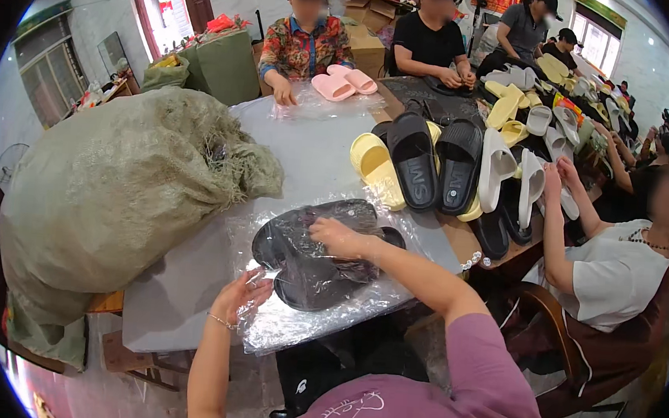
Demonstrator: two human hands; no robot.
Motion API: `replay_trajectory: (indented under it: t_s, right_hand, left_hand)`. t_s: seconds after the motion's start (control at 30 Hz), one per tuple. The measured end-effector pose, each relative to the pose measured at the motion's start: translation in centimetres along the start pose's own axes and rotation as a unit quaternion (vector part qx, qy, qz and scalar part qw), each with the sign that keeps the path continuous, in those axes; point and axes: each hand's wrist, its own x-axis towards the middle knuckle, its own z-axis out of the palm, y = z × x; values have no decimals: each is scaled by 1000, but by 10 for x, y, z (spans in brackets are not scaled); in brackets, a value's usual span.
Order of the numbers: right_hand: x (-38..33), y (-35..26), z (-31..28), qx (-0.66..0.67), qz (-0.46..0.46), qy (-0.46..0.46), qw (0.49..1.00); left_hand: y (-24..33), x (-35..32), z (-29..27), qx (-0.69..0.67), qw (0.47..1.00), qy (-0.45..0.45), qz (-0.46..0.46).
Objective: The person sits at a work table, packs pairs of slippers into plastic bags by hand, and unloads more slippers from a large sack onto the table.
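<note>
A pair of black slippers (309,282) lies under or inside a clear plastic bag (379,291) at the table's near edge. Over the slippers, my right hand (340,238) has its fingers curled against the plastic; whatever they pinch is hidden. My left hand (248,292) is open at the bag's lower left edge, fingers apart, palm turned toward the slippers. To the right of the bag stand black slides (411,160), a pale yellow slipper (377,165) and light grey slippers (497,168), leaning together in a cluster.
A large stuffed woven sack (116,184) bulges over the left of the white-topped table (177,307). Across it, a co-worker in a flowered shirt (315,54) has pink slippers (344,82) on plastic. Another in white (617,267) sits at right, beside a long slipper pile.
</note>
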Motion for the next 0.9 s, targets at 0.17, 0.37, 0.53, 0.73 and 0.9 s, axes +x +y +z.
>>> replay_trajectory:
  t_s: [0.17, 0.37, 0.53, 0.73, 0.9]
  right_hand:
    - [-60, -13, -54, -81, 16, 39, 996]
    - [-198, -22, -127, -124, 204, 181, 954]
    - [-269, 18, -151, 61, 311, 537, 782]
    - [-141, -80, -183, -35, 204, 428, 880]
    - [-47, -104, -92, -34, 212, 319, 923]
  left_hand:
    - [-7, 8, -12, -45, 998, -35, 1]
    - [-13, -3, -13, -82, 996, -42, 14]
    - [-25, 18, -27, 13, 996, -23, 88]
    - [2, -23, 28, 462, 680, 330, 464]
    - [-30, -33, 53, 654, 635, 126, 391]
